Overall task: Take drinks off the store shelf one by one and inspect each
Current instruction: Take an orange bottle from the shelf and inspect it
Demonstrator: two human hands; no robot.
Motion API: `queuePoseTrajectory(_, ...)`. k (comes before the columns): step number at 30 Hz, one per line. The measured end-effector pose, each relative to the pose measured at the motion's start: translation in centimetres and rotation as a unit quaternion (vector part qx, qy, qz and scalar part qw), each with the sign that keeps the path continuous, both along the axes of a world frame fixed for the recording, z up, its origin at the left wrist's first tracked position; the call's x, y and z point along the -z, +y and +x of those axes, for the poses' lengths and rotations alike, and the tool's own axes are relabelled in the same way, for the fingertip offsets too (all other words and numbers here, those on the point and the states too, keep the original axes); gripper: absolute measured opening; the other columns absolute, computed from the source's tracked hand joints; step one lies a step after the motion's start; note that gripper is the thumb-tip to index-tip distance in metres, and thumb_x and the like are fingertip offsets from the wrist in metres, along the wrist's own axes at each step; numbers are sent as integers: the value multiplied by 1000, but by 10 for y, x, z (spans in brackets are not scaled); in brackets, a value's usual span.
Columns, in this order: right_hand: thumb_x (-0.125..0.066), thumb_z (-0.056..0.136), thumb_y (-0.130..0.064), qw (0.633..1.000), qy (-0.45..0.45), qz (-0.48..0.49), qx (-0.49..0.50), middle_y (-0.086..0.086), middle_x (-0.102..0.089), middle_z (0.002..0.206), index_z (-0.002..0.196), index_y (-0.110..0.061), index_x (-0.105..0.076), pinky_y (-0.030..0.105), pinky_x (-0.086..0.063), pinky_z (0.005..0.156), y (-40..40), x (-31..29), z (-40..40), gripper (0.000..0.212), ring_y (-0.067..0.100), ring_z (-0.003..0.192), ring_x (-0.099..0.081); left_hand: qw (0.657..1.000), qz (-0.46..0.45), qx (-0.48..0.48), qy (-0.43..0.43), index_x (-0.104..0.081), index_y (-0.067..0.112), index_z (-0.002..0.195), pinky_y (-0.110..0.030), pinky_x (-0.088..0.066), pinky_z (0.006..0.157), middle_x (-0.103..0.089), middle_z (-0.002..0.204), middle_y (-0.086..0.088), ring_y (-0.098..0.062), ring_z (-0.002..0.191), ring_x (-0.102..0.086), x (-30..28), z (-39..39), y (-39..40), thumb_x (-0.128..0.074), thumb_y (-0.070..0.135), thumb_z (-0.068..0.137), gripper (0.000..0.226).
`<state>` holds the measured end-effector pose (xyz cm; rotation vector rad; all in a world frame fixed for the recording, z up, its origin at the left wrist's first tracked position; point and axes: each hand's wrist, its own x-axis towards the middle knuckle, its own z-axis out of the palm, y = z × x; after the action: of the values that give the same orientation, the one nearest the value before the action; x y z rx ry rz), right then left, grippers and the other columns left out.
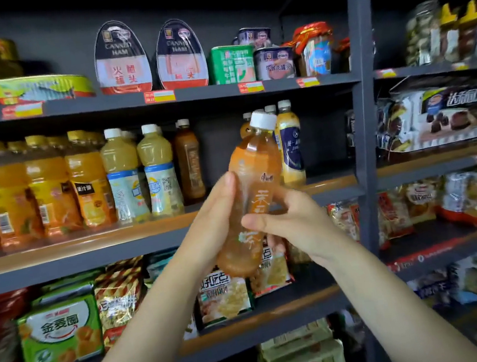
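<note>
At frame centre both hands grip the tilted orange tea bottle [251, 197], left hand [215, 213] wrapped behind, right hand [290, 219] pinching its label; turning it carelessly could let it slip.

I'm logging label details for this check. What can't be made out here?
Head view only:
- Held bottle: lower label hidden by the left hand and right hand; print blurred.
- Price tags: too small and blurred.
- Drinks in back rows: hidden by front bottles.
</note>
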<state>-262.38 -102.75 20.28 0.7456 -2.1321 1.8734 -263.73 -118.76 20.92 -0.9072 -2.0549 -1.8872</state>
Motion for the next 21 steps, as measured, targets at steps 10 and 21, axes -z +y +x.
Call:
queuePoseTrajectory(10,-87,76,-15,989,91,-48,105,1,-77,94,117,-10,-67,35,-64,73,17,-35,-104,46,16,82,-75,726,-401,-478,288,-71,18,95,-39,-50,69,-71,83,-7,-34,78,-67,32,-105,-50,-32,50,96,50)
queuePoseTrajectory(21,-84,81,-25,973,6,164,162,12,-74,100,123,-11,-57,25,-57,51,-7,-64,-217,52,16,66,-74,663,-455,-502,319,-47,23,71,-28,-26,50,-59,59,-2,-29,55,-59,25,-121,-55,-39,52,99,41)
